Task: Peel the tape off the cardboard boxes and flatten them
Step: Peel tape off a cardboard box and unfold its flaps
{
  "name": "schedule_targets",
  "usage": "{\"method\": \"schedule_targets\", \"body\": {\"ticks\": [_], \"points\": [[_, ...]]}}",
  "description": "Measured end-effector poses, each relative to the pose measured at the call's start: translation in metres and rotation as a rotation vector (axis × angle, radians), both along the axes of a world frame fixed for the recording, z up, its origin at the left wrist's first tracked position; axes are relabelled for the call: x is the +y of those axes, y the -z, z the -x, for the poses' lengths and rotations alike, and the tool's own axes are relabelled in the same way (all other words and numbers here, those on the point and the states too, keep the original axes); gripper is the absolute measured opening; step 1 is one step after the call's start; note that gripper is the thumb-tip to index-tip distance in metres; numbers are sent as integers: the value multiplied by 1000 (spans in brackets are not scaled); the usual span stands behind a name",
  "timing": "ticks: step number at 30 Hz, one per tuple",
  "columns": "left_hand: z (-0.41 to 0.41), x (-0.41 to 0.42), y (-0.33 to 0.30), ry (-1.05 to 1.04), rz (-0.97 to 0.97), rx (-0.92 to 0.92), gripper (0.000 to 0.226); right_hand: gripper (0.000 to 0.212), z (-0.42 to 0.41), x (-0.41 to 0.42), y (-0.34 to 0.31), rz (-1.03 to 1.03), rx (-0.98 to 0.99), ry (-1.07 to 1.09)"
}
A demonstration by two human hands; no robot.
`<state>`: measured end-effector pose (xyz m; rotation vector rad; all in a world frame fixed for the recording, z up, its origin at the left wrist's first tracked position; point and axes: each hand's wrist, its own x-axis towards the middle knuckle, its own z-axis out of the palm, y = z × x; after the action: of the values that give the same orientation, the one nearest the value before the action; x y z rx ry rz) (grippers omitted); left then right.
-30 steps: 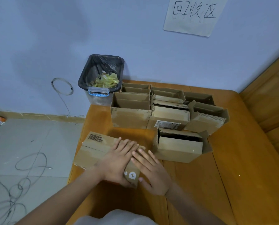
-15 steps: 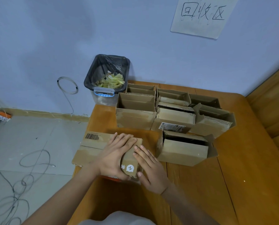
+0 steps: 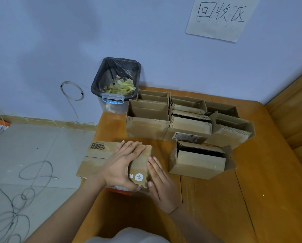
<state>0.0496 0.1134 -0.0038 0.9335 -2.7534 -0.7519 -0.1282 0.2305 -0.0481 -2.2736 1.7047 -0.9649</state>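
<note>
A flattened cardboard box (image 3: 101,155) with a barcode lies at the table's left edge, overhanging it. My left hand (image 3: 123,165) presses flat on top of it with straight fingers. My right hand (image 3: 160,179) lies flat against the box's right side, fingers straight along the edge near a round white logo. An open cardboard box (image 3: 199,160) lies on its side just right of my hands. Behind it several open boxes (image 3: 146,127) stand packed together.
A black-lined trash bin (image 3: 116,85) holding yellowish tape scraps stands on the floor behind the wooden table (image 3: 252,199). Cables (image 3: 20,190) snake over the grey floor at left. A handwritten paper sign (image 3: 220,16) hangs on the wall. Wooden furniture (image 3: 294,109) borders the right.
My hands have slid together over the flattened box, and the right hand moved from on top of it to its right side. The camera view shifted slightly.
</note>
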Motion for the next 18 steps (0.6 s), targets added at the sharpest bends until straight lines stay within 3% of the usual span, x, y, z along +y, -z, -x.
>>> {"method": "schedule_targets", "body": {"ticks": [8, 15, 18], "points": [[-4, -5, -3, 14, -10, -20, 128, 28, 2, -9, -2, 212, 30, 79], [-5, -3, -2, 19, -1, -32, 127, 10, 9, -14, -9, 272, 87, 49], [-8, -4, -4, 6, 1, -29, 128, 13, 10, -12, -18, 291, 126, 52]]}}
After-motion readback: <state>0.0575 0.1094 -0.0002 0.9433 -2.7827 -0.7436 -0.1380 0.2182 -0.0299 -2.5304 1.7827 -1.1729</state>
